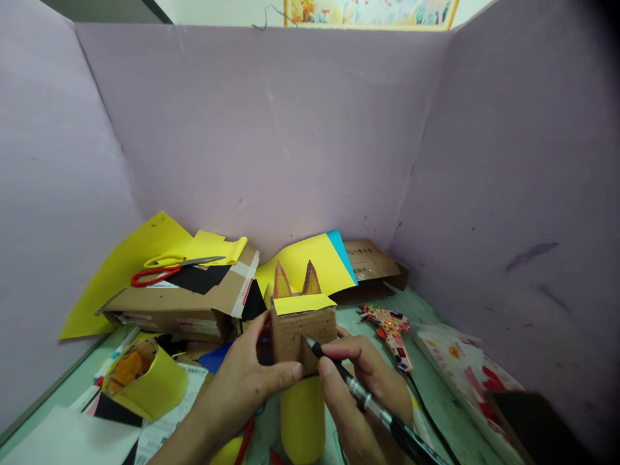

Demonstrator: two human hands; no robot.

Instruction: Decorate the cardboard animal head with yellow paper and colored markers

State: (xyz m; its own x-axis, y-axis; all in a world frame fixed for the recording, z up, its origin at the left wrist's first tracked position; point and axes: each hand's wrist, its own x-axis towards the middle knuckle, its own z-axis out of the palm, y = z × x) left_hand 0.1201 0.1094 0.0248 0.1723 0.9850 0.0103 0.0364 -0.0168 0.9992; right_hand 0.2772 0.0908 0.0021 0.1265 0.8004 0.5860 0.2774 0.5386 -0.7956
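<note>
A small cardboard box head (pixel 285 328) with two pointed ears (pixel 311 279) and a yellow paper strip (pixel 305 302) on top stands upright in front of me. Below it is a yellow paper cylinder (pixel 303 420). My left hand (pixel 259 361) is closed around the box's left side, its thumb against the lower front. In my right hand (pixel 361 381) is a black pen (pixel 371 403), its tip at the front of the box beside faint curved marks. How the box and cylinder join is partly hidden by my hands.
Red-and-yellow scissors (pixel 167 268) lie on a flat cardboard box (pixel 194 294) at the left. Nearby are yellow paper sheets (pixel 126 278) and a yellow tube (pixel 162 384). A patterned glue gun (pixel 392 329) with a cord and a plastic packet (pixel 465 374) lie at the right. Lilac panels (pixel 271 129) enclose the table.
</note>
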